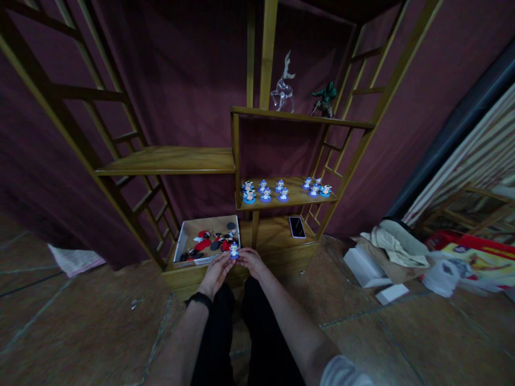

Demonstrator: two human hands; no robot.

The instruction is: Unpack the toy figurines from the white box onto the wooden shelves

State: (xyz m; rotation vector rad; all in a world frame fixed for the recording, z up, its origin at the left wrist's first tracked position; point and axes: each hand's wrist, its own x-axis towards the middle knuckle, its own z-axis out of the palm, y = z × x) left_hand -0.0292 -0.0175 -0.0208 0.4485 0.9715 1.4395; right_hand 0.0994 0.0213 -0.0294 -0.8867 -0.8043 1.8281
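Observation:
A small purple-and-white figurine (234,250) on a round base is held between both hands, just in front of the box's near right corner. My left hand (218,272) has its fingers closed on the figurine from the left and below. From the right, the fingertips of my right hand (250,259) pinch it. The white cardboard box (189,228) on the bottom shelf holds several red, black and white figurines and dark discs. Several similar figurines (284,194) stand in groups on the shelf above and to the right.
A phone (297,227) lies on the lower right shelf. A clear deer ornament (285,91) and a dark green figure (325,100) stand on the upper shelf. White boxes (366,266), cloth and plastic bags (441,276) lie on the floor at right.

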